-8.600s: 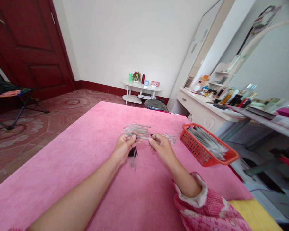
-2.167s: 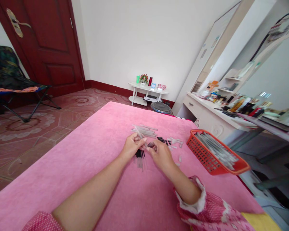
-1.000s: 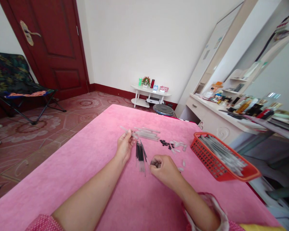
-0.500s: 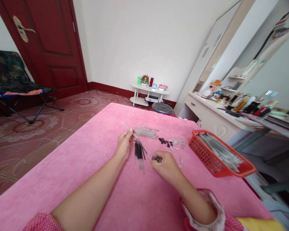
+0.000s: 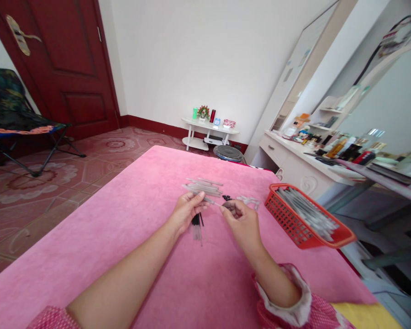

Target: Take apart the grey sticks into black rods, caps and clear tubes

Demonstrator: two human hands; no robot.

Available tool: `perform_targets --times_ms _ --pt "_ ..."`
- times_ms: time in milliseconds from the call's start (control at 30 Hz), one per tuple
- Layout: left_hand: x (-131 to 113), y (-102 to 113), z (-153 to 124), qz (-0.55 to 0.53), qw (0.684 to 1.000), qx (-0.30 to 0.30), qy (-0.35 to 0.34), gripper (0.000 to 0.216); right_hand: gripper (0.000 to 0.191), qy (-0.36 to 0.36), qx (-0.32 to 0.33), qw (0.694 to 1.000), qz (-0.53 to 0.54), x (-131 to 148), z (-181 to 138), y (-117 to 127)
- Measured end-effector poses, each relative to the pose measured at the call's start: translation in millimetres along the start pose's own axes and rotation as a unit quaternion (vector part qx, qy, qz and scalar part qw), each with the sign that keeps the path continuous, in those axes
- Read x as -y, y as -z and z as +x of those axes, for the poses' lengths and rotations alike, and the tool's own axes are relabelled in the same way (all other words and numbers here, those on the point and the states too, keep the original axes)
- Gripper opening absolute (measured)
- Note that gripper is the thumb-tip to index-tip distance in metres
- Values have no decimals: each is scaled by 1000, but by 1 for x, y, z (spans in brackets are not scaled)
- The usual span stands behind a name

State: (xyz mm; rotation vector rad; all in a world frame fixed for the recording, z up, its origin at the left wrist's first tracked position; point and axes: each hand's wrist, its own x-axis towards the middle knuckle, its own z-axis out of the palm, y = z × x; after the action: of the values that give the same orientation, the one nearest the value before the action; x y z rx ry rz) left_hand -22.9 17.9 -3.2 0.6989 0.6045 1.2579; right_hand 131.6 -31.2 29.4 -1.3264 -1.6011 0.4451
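Observation:
My left hand (image 5: 186, 213) is closed, pinching a translucent pen barrel (image 5: 208, 200) that points to the right. Facing it, my right hand (image 5: 242, 223) pinches the thin pale end of a pen refill (image 5: 218, 204), which lines up with the barrel's end; how far it is inside I cannot tell. Below my left hand lies a bunch of black-and-clear refills (image 5: 197, 230), partly hidden by the fingers. Several translucent barrels (image 5: 205, 186) lie just beyond. Small black plugs (image 5: 226, 198) and clear caps (image 5: 249, 201) are scattered behind my right hand, some covered by it.
A red plastic basket (image 5: 284, 224) full of translucent pens stands at the right of the pink-covered table (image 5: 123, 219). Past it is a white dresser (image 5: 294, 160) crowded with bottles. A small white stand (image 5: 188, 121) is by the far wall, a folding chair (image 5: 17, 105) at left.
My right hand has moved up and left, bringing the refill from the bunch to the barrel. My left hand has turned the barrel toward the right. The view has shifted slightly.

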Motion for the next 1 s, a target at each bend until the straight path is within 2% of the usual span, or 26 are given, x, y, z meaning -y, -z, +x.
perform_targets --times_ms 100,233,300,367,500,667,833,900,1000 --pt "4 -6 -3 -38 998 24 41 13 17 6 3 998 56 -1 3 4" --pt "2 0 5 -138 989 -44 19 2 24 -18 -34 997 72 -17 19 20" --pt "0 5 10 -177 981 -84 -1 9 22 -27 -36 999 22 -33 31 28" --pt "-3 7 13 -202 973 -108 -11 13 17 -26 2 998 -53 -51 42 33" --pt "-4 7 14 -214 971 -110 -10 13 17 -2 68 974 -215 -73 53 30" --pt "-3 6 13 -203 973 -105 -10 13 22 27 133 926 -353 -69 56 22" --pt "-1 9 13 -189 977 -98 -14 13 20 49 174 884 -432 -61 59 17" --pt "0 9 13 -178 980 -90 -15 10 17 57 164 885 -432 -57 57 15" --pt "1 9 11 -150 986 -73 -14 2 14 56 119 913 -385 -49 48 10"
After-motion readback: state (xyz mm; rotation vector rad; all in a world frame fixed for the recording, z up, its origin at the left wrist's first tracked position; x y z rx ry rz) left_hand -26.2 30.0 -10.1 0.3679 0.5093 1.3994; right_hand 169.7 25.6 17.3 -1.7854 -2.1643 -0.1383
